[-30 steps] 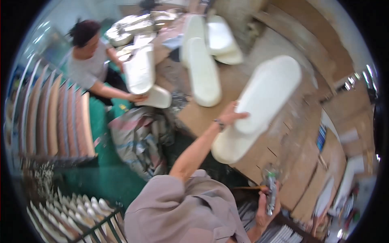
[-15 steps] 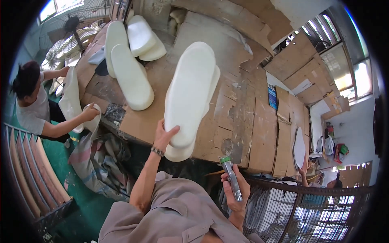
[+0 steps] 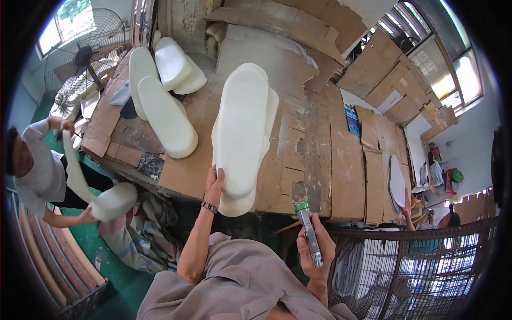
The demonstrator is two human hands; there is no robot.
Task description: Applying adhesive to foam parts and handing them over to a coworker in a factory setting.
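In the middle of the frame, the left hand [image 3: 214,184] lies flat and loose against the big white foam pad [image 3: 241,128] on the cardboard-covered counter [image 3: 330,160]. A second pad is mostly hidden under it. Lower right, the right hand [image 3: 316,255] is clenched around a metal tool [image 3: 308,230]; its tip is blurry.

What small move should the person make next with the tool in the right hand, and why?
Probably bring the grey tool forward over the near end of the white foam pads. The left hand already steadies the stack's near edge on the cardboard-covered table, while the right hand grips the tool short of the foam.
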